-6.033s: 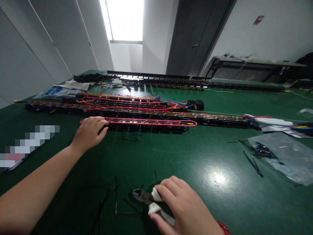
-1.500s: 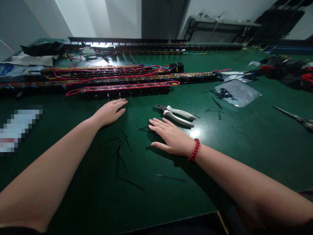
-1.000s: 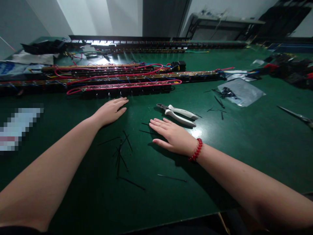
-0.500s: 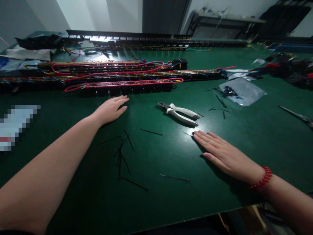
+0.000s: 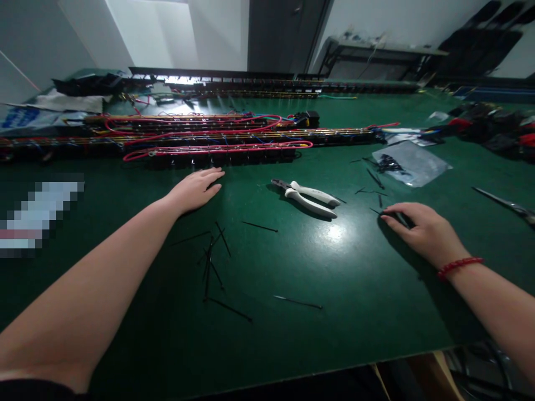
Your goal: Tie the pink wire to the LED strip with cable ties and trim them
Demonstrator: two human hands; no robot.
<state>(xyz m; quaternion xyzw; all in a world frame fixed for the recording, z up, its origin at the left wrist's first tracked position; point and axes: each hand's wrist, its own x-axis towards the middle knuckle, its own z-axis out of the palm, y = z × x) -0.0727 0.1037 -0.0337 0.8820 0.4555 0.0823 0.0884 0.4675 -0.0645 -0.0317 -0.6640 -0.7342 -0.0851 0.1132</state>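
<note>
My left hand [image 5: 197, 189] lies flat on the green table [image 5: 267, 351] with its fingers spread, just in front of the wire bundles [image 5: 225, 146]. My right hand [image 5: 424, 228] is at the right, its thumb and fingertips pinched on a thin black cable tie [image 5: 375, 210]. Between the hands lie pliers [image 5: 311, 199] with white handles, touched by neither. Several loose black cable ties [image 5: 209, 267] are scattered in front of my left hand. More ties lie beyond my right fingertips, beside a clear plastic bag [image 5: 413, 162] with black ties in it.
A pointed metal tool [image 5: 501, 201] lies at the right edge. Dark and red items [image 5: 489, 125] are heaped at the back right. A pixelated pale sheet [image 5: 45, 214] is at the left. Long black rails [image 5: 251, 78] cross the far side.
My right hand has moved right and away from me, from lying flat to a pinch on a cable tie. The view has shifted slightly; my left hand still rests on the table.
</note>
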